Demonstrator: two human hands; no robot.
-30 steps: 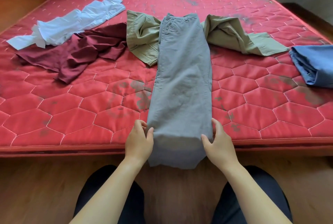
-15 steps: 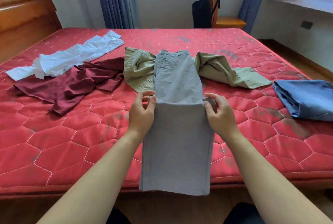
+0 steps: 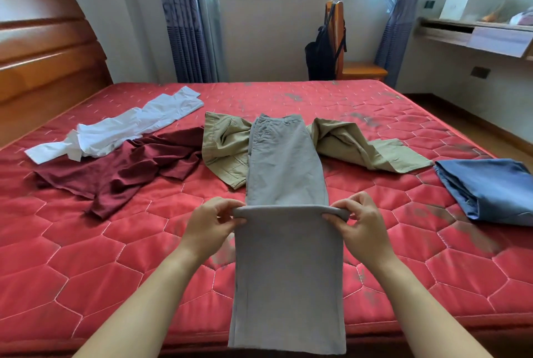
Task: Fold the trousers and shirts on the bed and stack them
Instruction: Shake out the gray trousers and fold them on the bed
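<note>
Both hands are pinching the grey trousers (image 3: 285, 173) at a raised crosswise ridge: left hand (image 3: 212, 222) clamping the left edge, right hand (image 3: 360, 222) the right edge. The trousers are lying lengthwise on the bed (image 3: 86, 285), with the leg ends hanging over the near side. I'm reading this as the crosswise fold being underway, not finished. To the right of the grey trousers, a blue garment (image 3: 490, 187) is sitting folded, probably done. Khaki trousers (image 3: 360, 144) are sprawling unfolded under the grey waist end. A maroon shirt (image 3: 129, 167) is lying crumpled to the left, with a white shirt (image 3: 124, 130) beyond it. Three are waiting and no stack is forming yet.
</note>
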